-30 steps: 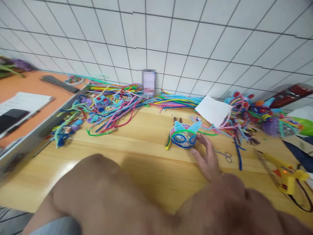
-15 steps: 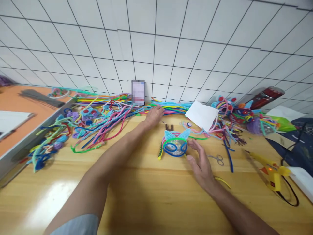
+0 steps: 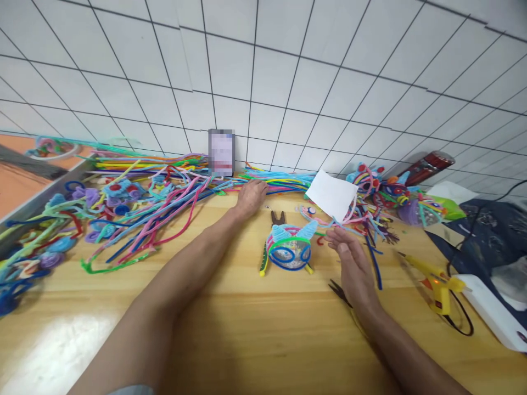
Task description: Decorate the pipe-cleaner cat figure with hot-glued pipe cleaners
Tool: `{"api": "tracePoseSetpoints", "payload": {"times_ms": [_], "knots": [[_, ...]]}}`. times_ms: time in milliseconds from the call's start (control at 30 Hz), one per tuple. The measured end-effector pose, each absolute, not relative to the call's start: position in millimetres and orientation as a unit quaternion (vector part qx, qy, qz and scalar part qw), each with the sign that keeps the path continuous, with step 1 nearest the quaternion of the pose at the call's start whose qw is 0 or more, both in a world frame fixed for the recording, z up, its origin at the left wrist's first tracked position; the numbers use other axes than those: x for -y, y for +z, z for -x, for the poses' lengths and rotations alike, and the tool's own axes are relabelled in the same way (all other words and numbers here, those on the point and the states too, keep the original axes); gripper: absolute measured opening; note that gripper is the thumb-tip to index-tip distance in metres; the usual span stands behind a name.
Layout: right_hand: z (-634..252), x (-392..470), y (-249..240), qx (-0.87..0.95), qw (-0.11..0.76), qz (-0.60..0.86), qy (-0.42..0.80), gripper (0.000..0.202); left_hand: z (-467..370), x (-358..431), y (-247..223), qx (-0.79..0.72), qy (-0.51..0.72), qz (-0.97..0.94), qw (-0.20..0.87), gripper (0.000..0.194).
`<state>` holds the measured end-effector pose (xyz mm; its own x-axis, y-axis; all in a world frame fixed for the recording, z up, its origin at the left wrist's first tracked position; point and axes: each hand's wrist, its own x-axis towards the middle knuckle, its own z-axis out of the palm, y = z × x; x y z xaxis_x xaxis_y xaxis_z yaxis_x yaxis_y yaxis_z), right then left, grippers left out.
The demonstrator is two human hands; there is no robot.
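Observation:
My left hand point(image 3: 251, 198) reaches to the long bundle of coloured pipe cleaners point(image 3: 288, 182) along the wall. Its fingers are curled down onto them, and the fingertips are partly hidden. In front of me a figure with blue pipe-cleaner ears and blue eye rings point(image 3: 290, 253) rests over a pair of pliers point(image 3: 278, 218), whose yellow-tipped handles stick out below it. To its right is my right hand point(image 3: 352, 260), open and apart from the figure, fingers stretched out and holding nothing. A dark pointed tool point(image 3: 339, 291) lies partly beneath that hand and wrist.
Loose pipe cleaners and shaped pieces point(image 3: 119, 214) crowd the left. A phone point(image 3: 221, 153) leans on the wall. White paper point(image 3: 331, 196) lies by finished figures point(image 3: 382, 186) and a red can-like cylinder point(image 3: 432, 166). A yellow glue gun point(image 3: 438, 285) lies at right.
My right hand has drawn back to the right from the figure, covering the scissors and uncovering the dark pointed tool. The left hand stays at the bundle. My view has shifted slightly right.

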<state>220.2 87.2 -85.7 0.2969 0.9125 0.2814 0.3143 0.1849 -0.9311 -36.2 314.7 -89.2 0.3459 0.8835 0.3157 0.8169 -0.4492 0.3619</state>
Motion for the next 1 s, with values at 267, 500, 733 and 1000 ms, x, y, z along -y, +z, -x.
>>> {"api": "tracePoseSetpoints", "payload": {"times_ms": [267,500,733,1000], "knots": [[-250.4,-164.1,-48.6,0.731,0.366,0.574,0.039,0.027,31.1,-311.6,-92.5,-0.463,0.271,-0.842,0.051,0.026],[-237.1,-281.6,-73.7,0.857,0.177,0.476,-0.089,0.028,30.9,-324.1,-106.5,-0.46,0.269,-0.845,0.045,0.028],[-259.9,-315.8,-88.6,0.849,0.134,0.499,-0.108,0.035,32.2,-331.1,-111.6,-0.472,0.264,-0.84,0.035,0.03],[-251.6,-307.1,-82.6,0.847,0.158,0.496,-0.107,0.027,26.6,-317.5,-106.3,-0.427,0.25,-0.869,0.013,0.034]]}}
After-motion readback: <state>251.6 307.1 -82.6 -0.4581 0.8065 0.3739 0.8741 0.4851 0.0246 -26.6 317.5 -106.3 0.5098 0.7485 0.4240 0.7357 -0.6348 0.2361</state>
